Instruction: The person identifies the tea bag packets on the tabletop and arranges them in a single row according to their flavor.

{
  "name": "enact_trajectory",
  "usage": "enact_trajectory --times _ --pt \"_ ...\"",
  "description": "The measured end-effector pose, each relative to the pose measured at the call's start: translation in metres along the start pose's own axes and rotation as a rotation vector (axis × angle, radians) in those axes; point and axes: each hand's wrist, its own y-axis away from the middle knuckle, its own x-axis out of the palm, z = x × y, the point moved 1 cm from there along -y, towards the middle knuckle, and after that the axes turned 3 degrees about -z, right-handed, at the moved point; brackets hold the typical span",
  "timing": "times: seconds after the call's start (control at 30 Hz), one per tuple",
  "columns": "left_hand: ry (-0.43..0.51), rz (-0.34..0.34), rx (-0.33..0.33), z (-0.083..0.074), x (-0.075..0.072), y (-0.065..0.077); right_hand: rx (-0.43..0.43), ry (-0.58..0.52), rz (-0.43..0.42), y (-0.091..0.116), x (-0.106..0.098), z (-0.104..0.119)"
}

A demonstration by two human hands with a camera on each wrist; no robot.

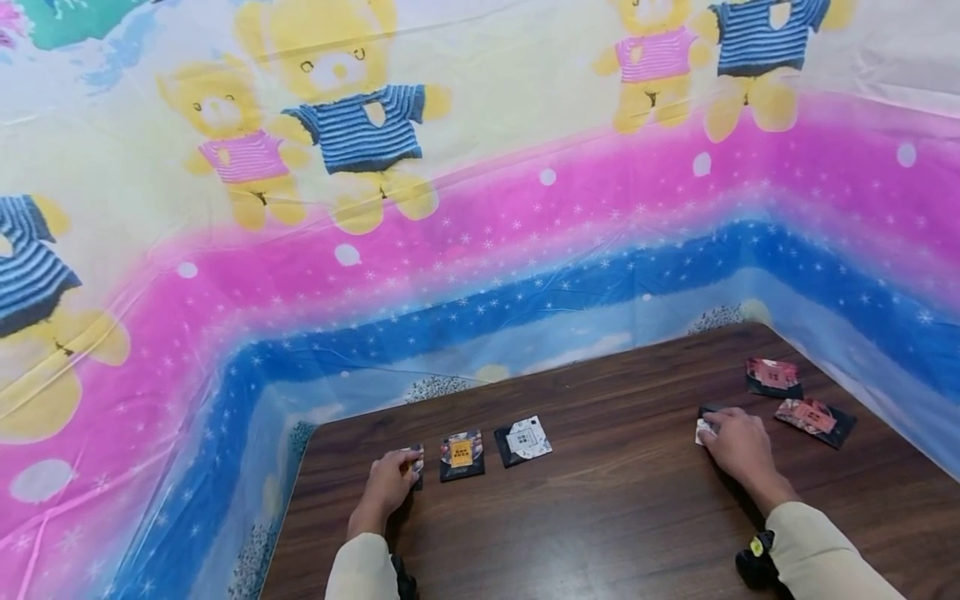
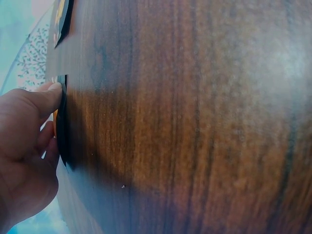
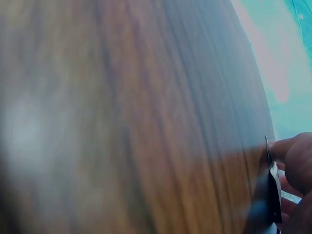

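Observation:
At the left of the table, my left hand (image 1: 390, 482) holds a small dark sachet with an orange patch (image 1: 417, 467), mostly covered by the fingers. Thumb and fingers grip that sachet (image 2: 61, 122) by its sides in the left wrist view. Just right of it lie a black sachet with an orange label (image 1: 461, 454) and a black-and-white sachet (image 1: 523, 441). Farther right, my right hand (image 1: 741, 450) pinches another black-and-white sachet (image 1: 702, 428), partly hidden under the fingers. Its dark edge (image 3: 274, 192) shows beside the thumb in the right wrist view.
Two red-and-black sachets (image 1: 774, 377) (image 1: 816, 418) lie near the right edge of the brown wooden table (image 1: 585, 517). A printed cloth with teddy bears (image 1: 480, 250) hangs round the table's back and sides.

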Motion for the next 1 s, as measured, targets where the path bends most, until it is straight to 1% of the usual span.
enact_trajectory --times 0.07,0.2,0.5,0.73,0.8,1.0 --pt "-0.002 -0.003 0.003 -0.001 0.0 0.0 -0.024 -0.003 -0.006 -0.001 0.003 0.003" --pt "-0.001 -0.007 0.004 0.0 0.001 -0.001 -0.044 -0.011 0.01 -0.005 0.008 0.008" --pt "-0.01 -0.001 0.011 0.0 0.002 -0.002 -0.054 -0.048 0.058 -0.011 0.017 0.019" --pt "-0.011 0.001 0.009 0.0 0.003 -0.001 -0.039 -0.071 0.084 -0.013 0.022 0.029" --pt "-0.008 0.003 0.006 0.001 0.004 -0.001 -0.036 -0.074 0.087 -0.013 0.023 0.033" --pt "-0.008 0.008 0.002 0.003 0.004 -0.003 -0.064 -0.076 0.075 -0.018 0.027 0.041"
